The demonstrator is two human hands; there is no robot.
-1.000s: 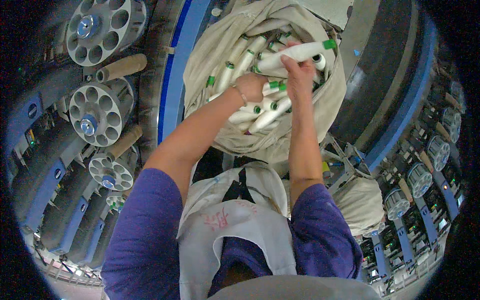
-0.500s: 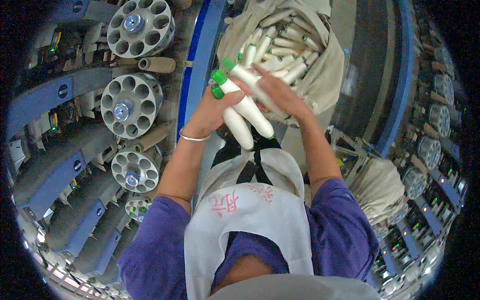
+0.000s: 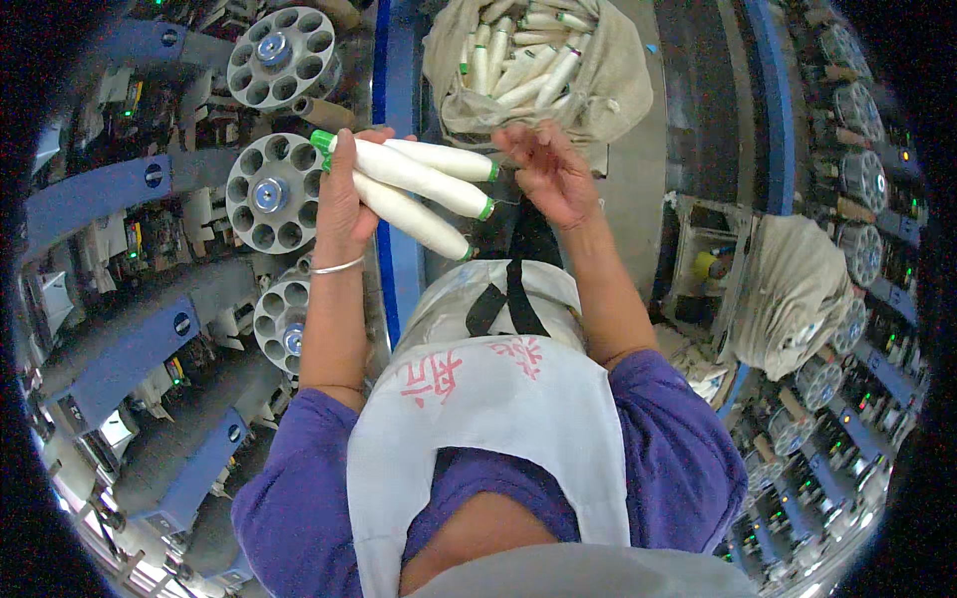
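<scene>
Head view: A worker in a purple shirt (image 3: 678,429) and a white apron (image 3: 478,399) is handling three white bobbins (image 3: 424,177) over a blue rail (image 3: 401,100), short of the near edge of an open cloth sack (image 3: 618,80).
Left hand (image 3: 349,194): Its fingers are wrapping the green-tipped ends, the thumb pressing across one bobbin, while the three are fanning out toward the right; a pale bracelet (image 3: 339,266) is circling the wrist.
Right hand (image 3: 555,177): Its fingers are parting in a loose curl, just beside the bobbins' outer ends and below the sack's near edge.
Sack: More bobbins (image 3: 523,70) are lying heaped within its rim, some showing green ends.
Machinery: A gray holed disc (image 3: 269,194) is standing just left of the left hand, and a brown tube (image 3: 321,113) is resting near it.
Far right: A second cloth sack (image 3: 793,299) is bulging beside a row of discs (image 3: 862,249).
</scene>
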